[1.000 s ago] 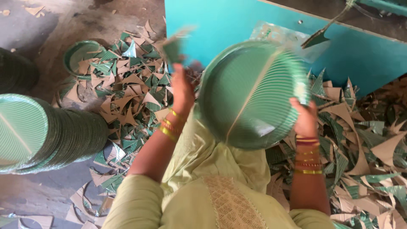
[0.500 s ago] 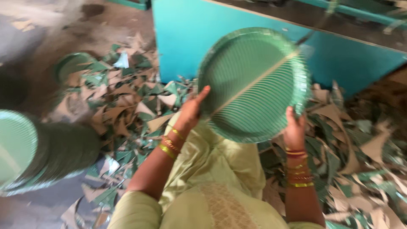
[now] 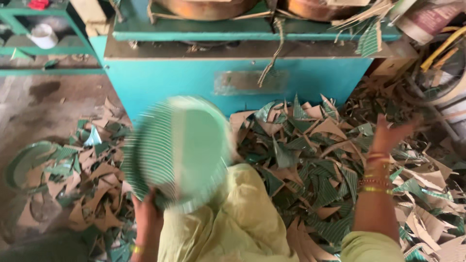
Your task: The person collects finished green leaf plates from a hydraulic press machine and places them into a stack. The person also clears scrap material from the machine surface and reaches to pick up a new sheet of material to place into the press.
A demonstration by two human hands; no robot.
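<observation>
While left hand (image 3: 148,213) grips blurred green striped plate stack (image 3: 177,153) by lower edge over lap, right hand (image 3: 388,136) hangs open, empty, above cardboard scraps (image 3: 310,145) beside teal machine (image 3: 238,73).

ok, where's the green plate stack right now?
In the head view the green plate stack is left of centre, blurred, held from below by the left hand, in front of the teal machine. The right hand is off it, above the scraps.
</observation>
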